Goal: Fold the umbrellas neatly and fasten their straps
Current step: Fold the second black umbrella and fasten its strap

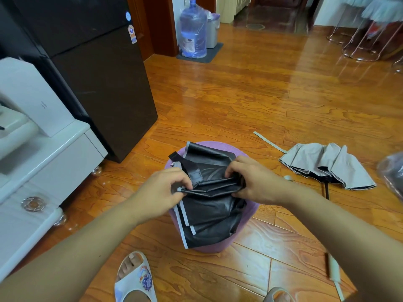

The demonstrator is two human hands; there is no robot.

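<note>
Mid-fold: our left hand (162, 188) & right hand (250, 182) both pinched the black umbrella (209, 205) pleats; next we'd need to roll it, then strap.

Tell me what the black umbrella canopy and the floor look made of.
Black umbrella canopy: thin coated fabric, probably; it creases sharply and has a dull sheen, with pale edge trim. Floor: glossy wood or wood-look planks; grain, seams and reflections show.
</note>
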